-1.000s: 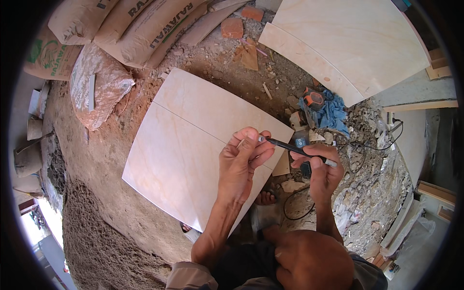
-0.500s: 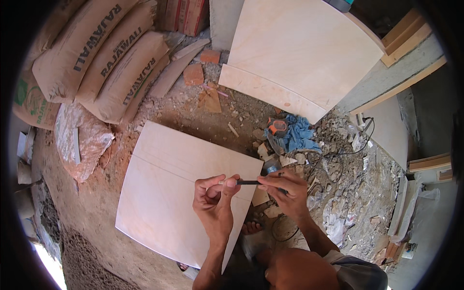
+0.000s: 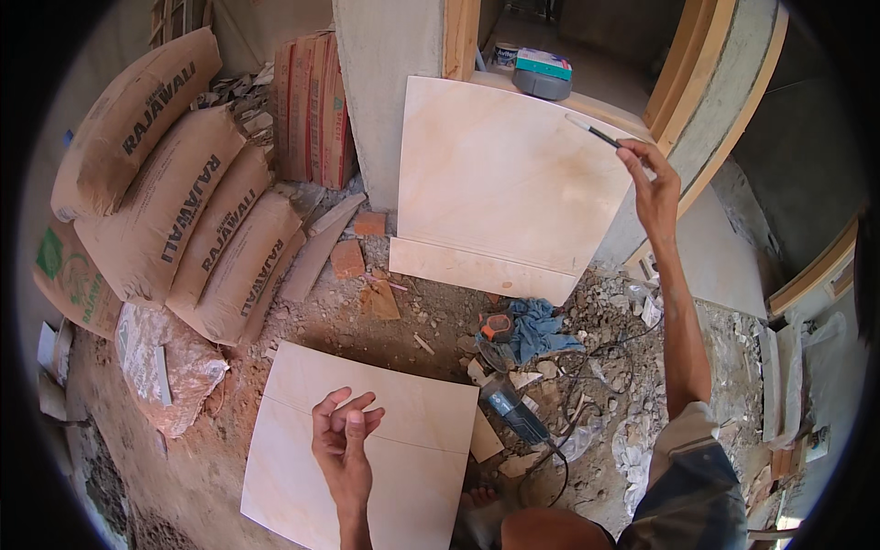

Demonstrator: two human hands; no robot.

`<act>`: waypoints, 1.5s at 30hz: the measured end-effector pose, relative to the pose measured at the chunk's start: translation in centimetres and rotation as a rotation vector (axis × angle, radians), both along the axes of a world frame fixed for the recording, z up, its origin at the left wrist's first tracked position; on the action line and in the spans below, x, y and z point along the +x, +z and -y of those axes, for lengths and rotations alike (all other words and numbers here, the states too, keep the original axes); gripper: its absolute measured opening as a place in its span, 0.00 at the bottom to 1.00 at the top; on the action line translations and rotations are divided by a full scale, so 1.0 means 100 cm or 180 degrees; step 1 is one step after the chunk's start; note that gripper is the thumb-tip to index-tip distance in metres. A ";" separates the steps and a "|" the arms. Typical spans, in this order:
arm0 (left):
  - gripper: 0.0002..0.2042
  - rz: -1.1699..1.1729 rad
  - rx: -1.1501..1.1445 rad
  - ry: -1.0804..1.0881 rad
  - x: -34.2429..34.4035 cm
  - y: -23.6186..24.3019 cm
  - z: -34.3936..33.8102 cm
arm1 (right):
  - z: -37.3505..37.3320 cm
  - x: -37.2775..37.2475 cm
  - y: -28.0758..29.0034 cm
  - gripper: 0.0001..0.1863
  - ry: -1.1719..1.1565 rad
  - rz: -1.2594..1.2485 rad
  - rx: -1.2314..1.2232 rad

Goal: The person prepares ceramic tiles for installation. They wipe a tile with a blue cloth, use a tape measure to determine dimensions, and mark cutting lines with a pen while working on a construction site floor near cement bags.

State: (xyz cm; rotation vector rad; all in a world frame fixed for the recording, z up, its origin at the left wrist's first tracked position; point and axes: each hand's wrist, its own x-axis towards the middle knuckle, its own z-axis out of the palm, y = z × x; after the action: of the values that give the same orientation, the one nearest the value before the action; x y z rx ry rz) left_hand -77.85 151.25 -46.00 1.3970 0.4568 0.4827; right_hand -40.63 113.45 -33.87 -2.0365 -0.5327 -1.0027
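My right hand [image 3: 651, 183] is stretched far forward, pinching a thin pen [image 3: 602, 135], dark at the held end and pale at the other. The pen is in front of the upper right part of a large cream tile [image 3: 513, 174] leaning by the doorway; whether it touches the tile I cannot tell. My left hand [image 3: 346, 449] holds nothing, its fingers loosely bent and apart, over a second cream tile [image 3: 412, 412] lying low in front of me. A thin dark line crosses that near tile.
An angle grinder [image 3: 513, 408] with its cord lies on rubble right of the near tile. Beyond it are an orange tape measure [image 3: 496, 326] and a blue cloth [image 3: 541, 332]. Paper sacks [image 3: 183, 202] are stacked at left. A teal-and-grey container [image 3: 543, 75] stands behind the leaning tile.
My hands have parted. The right has carried the pen forward and up to the leaning tile; the left has let go and moved left and down. The view has tilted up.
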 end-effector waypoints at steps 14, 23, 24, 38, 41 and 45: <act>0.18 -0.0284 0.0376 0.0921 -0.058 0.010 -0.097 | 0.108 0.262 0.023 0.17 0.0069 -0.0404 -0.0942; 0.23 -0.1111 0.0998 0.1700 -0.105 -0.048 -0.145 | -0.011 0.026 -0.089 0.18 0.0471 -0.0719 -0.1415; 0.23 -0.1270 0.1096 0.1921 -0.127 -0.059 -0.150 | -0.049 -0.030 -0.137 0.16 0.0824 -0.1524 -0.1384; 0.34 -0.3402 0.1382 0.3366 -0.265 -0.199 -0.180 | -0.045 -0.322 -0.356 0.41 -0.0379 -0.2746 -0.1950; 0.41 -0.3516 0.1231 0.3212 -0.251 -0.213 -0.170 | -0.045 -0.318 -0.361 0.39 -0.0379 -0.2983 -0.1759; 0.40 -0.2889 0.1274 0.3453 -0.269 -0.236 -0.175 | -0.049 -0.314 -0.362 0.35 -0.0260 -0.2856 -0.1354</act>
State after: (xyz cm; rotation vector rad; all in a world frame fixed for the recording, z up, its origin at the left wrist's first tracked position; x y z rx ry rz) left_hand -104.72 168.75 -69.62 1.6212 1.9935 0.8071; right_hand -71.99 118.35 -70.02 -2.6146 -0.1740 0.0696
